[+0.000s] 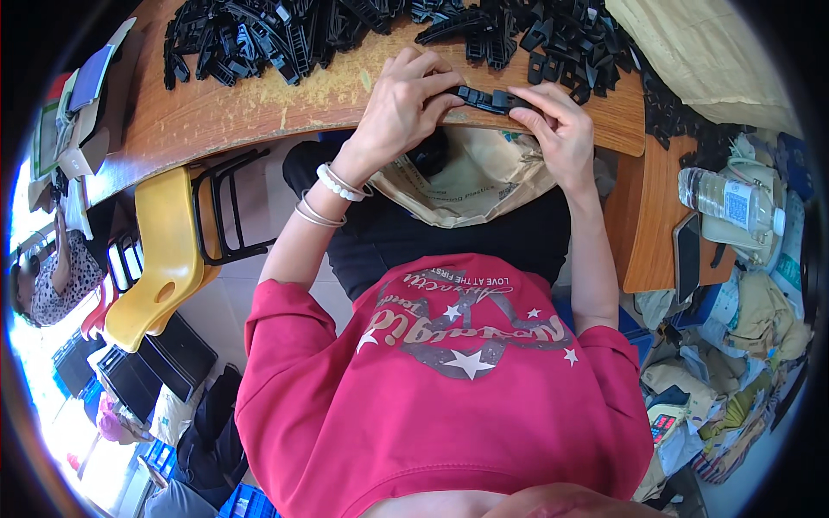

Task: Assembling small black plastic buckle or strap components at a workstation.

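Between my two hands, just over the near edge of the wooden table (345, 102), is a small black plastic part (485, 99) made of linked, ribbed sections. My left hand (408, 97) pinches its left end with thumb and forefinger. At its right end, my right hand (557, 128) grips it between thumb and fingers. Below the part an open brown paper bag (462, 203) sits at my lap, with something dark inside it. A heap of long black plastic pieces (259, 39) lies on the table at the far left, and shorter black pieces (566, 43) are piled at the far right.
On the right, a clear water bottle (725, 197) and a dark phone (687, 257) lie by a wooden surface. A large paper sack (708, 60) stands far right. A yellow chair (160, 250) is at the left, near a carton (99, 129). Bags and cloth (734, 345) crowd the right.
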Motion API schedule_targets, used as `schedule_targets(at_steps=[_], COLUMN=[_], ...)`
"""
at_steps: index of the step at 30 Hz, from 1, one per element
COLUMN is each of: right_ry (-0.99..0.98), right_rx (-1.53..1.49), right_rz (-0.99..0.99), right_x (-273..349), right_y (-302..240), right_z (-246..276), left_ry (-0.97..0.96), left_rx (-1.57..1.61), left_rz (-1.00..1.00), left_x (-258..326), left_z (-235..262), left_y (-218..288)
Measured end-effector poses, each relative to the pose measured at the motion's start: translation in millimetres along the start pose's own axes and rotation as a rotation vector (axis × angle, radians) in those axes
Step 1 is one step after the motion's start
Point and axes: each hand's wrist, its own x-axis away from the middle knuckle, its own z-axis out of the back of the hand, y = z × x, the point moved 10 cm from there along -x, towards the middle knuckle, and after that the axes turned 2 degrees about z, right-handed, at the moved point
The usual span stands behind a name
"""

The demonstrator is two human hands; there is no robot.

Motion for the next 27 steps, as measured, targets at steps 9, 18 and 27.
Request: schedule_targets(at_steps=[9,18,27], right_ry=[0.036,0.287,0.420], right_rx=[0.101,0.092,0.805], right_rz=[0.066,0.017,0.231], right_x=[-3.0,8.1,-11.7], right_y=[-10.9,-13.8,-14.7], right_z=[-16.0,21.5,10.2], left_ry=[-0.037,0.011,0.042], left_rx=[0.048,0.104,-0.086], left_rz=[-0.020,0.048,0.092], left_x=[0.1,-18.0,-48.4], left_z=[-7.4,21.4,22.7], left_y=[5.4,-10.8,3.7])
